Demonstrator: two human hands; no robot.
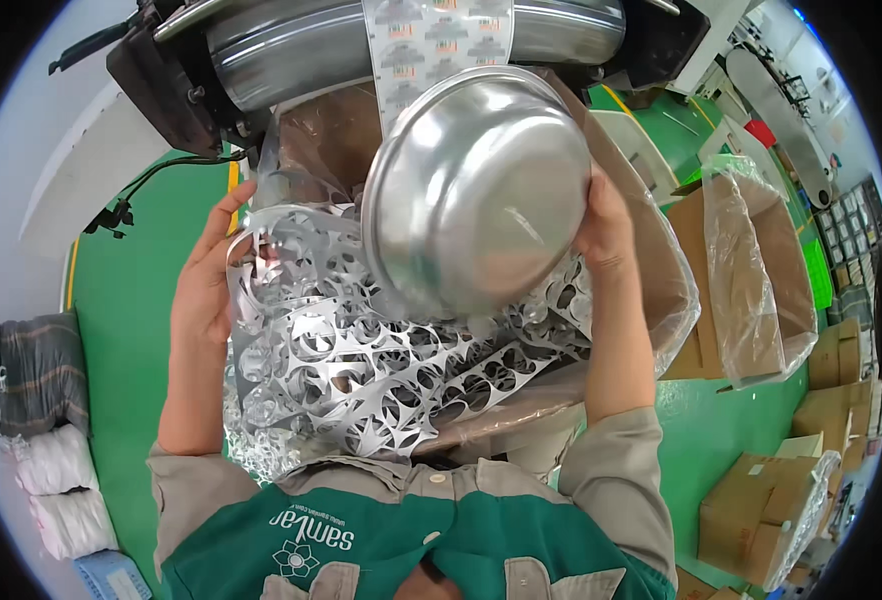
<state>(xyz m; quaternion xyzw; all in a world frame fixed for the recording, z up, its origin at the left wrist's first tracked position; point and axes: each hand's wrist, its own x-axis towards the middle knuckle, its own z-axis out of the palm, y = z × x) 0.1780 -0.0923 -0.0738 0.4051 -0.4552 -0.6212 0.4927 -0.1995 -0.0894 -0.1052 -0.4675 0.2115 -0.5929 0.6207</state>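
A large shiny steel bowl (486, 190) is tipped over above the box, its underside toward me. My right hand (606, 220) is closed on the bowl's right side, with some fingers hidden behind it. Under and left of the bowl lies a tangled heap of silvery punched scrap strips (331, 340) full of round holes. My left hand (211, 265) is at the heap's left edge, fingers apart, some of them touching or just behind the outer strips. The heap fills a cardboard box (331, 135) lined with clear plastic.
Beyond the box, a machine with a metal roller (291, 55) carries a printed foil web (431, 45). Another plastic-lined carton (761, 280) stands to the right, with more cardboard boxes (761, 510) nearer. Stacked bundles (36, 370) lie at the left on the green floor (126, 390).
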